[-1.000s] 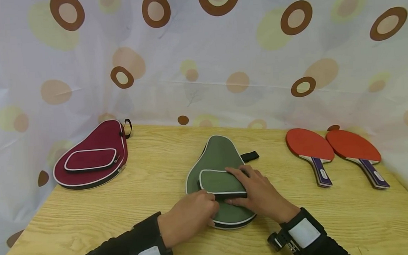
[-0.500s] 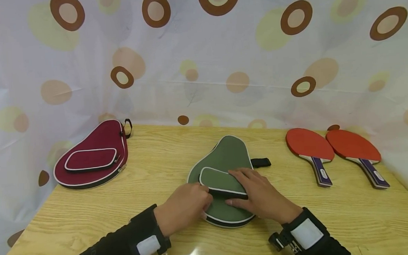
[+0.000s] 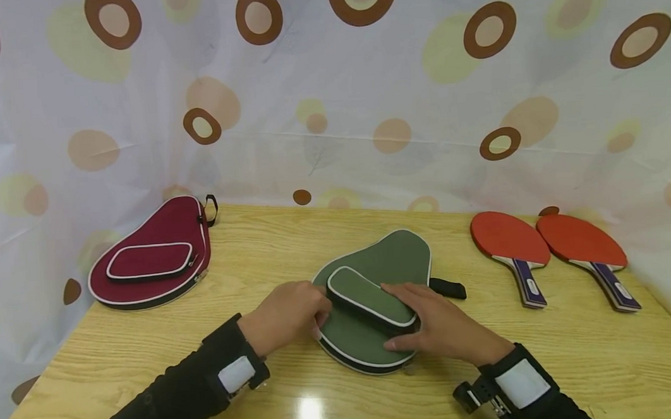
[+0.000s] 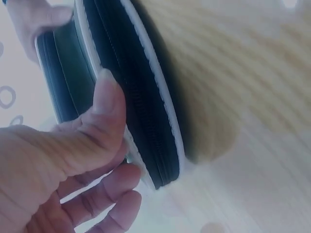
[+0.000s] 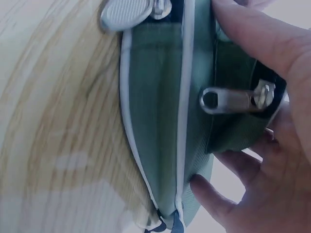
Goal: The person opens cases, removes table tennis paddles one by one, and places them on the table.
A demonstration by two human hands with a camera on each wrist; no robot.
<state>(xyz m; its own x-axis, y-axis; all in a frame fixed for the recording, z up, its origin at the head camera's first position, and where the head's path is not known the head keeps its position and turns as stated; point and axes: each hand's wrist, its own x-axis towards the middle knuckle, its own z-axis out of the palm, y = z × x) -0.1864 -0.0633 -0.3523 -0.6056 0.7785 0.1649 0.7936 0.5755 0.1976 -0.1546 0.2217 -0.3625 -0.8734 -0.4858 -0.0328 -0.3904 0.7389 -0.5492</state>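
Head view: white-piped green fabric paddle-shaped case [image 3: 353, 334], flat, right of maroon fabric case [image 3: 168, 231]. Left hand [image 3: 292, 316], fingers curled, pinches green edge; right hand [image 3: 441, 321], half-spread, grips raised pocket [image 3: 368, 294].

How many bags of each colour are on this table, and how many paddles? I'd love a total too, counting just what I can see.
Green bag: 1
Maroon bag: 1
Paddles: 2
Total in sight: 4
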